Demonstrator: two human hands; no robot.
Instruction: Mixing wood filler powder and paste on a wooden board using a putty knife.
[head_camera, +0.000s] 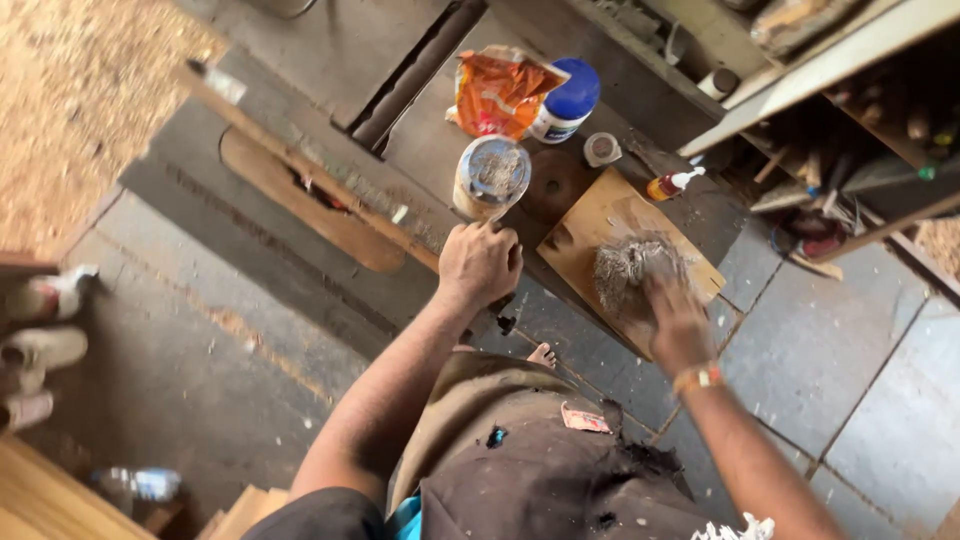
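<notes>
My left hand (480, 262) is curled into a loose fist on the grey machine table (300, 110), just below an open tin (492, 175) of grey powder. My right hand (675, 318) presses flat into a heap of grey paste (628, 268) on a small wooden board (600, 215). An orange bracelet sits on that wrist. I cannot tell whether the left fingers hold anything small.
An orange packet (498, 92), a white jar with a blue lid (568, 100), a small round lid (602, 149) and a little glue bottle (672, 184) lie behind the board. A shelf of tools (860, 140) stands at right. Sawdust (70, 100) covers the floor at upper left.
</notes>
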